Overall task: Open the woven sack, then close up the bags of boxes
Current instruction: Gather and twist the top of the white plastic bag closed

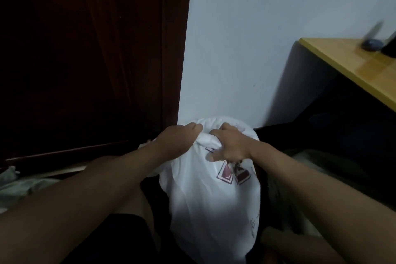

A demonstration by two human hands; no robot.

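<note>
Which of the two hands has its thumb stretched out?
The right hand: its thumb lies straight across the white plastic bag. The left hand shows only curled fingers gripping the bag's gathered top.

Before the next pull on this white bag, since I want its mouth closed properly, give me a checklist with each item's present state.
1. Left hand grips the gathered plastic: ok.
2. Right hand grips the same bunched top: ok.
3. White bag stands upright between the arms: ok.
4. Mouth fully gathered, no gap: cannot tell, the hands cover it.
5. Knot already tied: cannot tell.
6. Boxes all inside: cannot tell, the plastic is opaque.
</note>
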